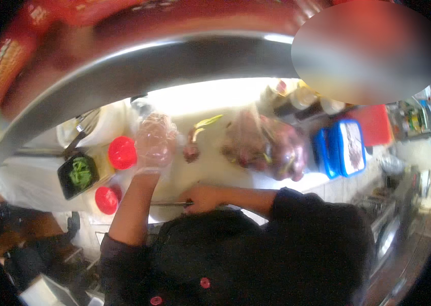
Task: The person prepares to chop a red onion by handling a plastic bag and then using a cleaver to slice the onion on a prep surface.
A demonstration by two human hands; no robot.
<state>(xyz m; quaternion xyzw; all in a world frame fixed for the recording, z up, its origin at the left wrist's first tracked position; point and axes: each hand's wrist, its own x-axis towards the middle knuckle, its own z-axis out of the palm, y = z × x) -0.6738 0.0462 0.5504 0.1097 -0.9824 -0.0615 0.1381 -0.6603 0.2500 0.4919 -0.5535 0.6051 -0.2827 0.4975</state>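
My left hand (154, 143), in a clear plastic glove, is blurred over the left part of a pale cutting board (208, 168); whether it holds anything is unclear. My right hand (200, 197) is closed on the dark handle of a knife near the board's front edge, the thin blade (167, 203) pointing left. Between the hands and farther back lie a small red onion (191, 152) with its stalk and a yellow-green chili pepper (208, 121). On the board's right rests a large clear plastic bag of what look like red onions (282, 149).
Two red bowls (122, 152) (106, 200) stand at the left, beside a black tray of cut green vegetables (80, 173). A white tub (104, 126) is behind. Blue-rimmed plastic containers (341, 148) and a red box (374, 124) stand right. A metal shelf edge (208, 57) spans the back.
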